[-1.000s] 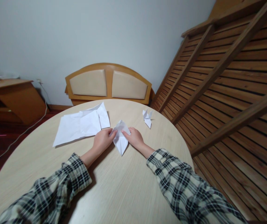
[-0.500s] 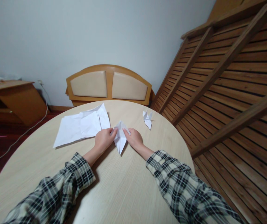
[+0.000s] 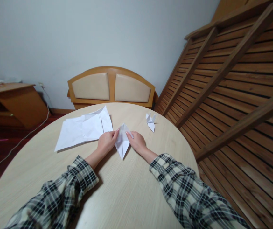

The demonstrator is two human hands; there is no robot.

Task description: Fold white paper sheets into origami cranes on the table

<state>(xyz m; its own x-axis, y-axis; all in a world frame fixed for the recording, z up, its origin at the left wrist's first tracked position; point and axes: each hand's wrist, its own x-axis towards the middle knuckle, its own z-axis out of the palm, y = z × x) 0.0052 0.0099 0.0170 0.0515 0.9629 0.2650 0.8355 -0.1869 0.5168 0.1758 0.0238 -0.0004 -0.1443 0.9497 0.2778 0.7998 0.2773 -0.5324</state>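
Note:
Between my hands is a folded white paper, diamond-shaped, with its split lower point toward me. My left hand is closed on its left edge, the thumb lying on top. On the opposite edge my right hand pinches the paper, thumb on its face and the other fingers hidden beneath. A small folded paper figure with two upright points stands to the right, beyond my right hand. White paper sheets lie to the left, just past my left hand.
All the paper is on a round pale wooden table. A headboard with two cream panels stands behind it. Wooden slats lean along the right. At the left are a brown desk and a white cable.
My left thumb has shifted slightly up along the paper's edge. The paper's lower point has moved a little toward me and left. My right hand has barely moved.

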